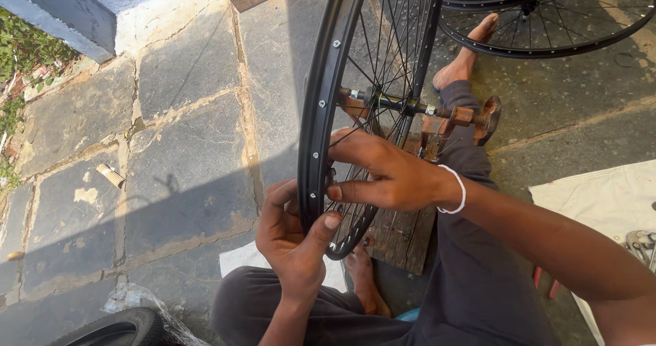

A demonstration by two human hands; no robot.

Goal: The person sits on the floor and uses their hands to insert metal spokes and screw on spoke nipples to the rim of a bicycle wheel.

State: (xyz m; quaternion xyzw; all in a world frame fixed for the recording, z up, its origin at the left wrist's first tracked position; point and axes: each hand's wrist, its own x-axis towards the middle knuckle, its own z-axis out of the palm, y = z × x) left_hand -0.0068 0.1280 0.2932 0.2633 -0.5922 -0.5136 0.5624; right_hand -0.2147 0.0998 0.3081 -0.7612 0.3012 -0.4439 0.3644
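The left hand (292,240) cupped the lower arc of an upright black bicycle wheel rim (316,114), thumb pressed against its inner face. The right hand (386,175), a white band (459,190) at its wrist, reached among the spokes (372,59) just beside the rim. The wheel's axle (403,105) sat in a wooden stand (437,127) on the stone-paved floor (184,148). A second wheel (547,18) lay behind, near a bare foot (465,56).

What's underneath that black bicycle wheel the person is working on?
Under the black wheel rim stands a rusty wooden stand carrying the axle, on a wooden board. A bare foot lies below the rim. The hands and spokes hide the stand's base.
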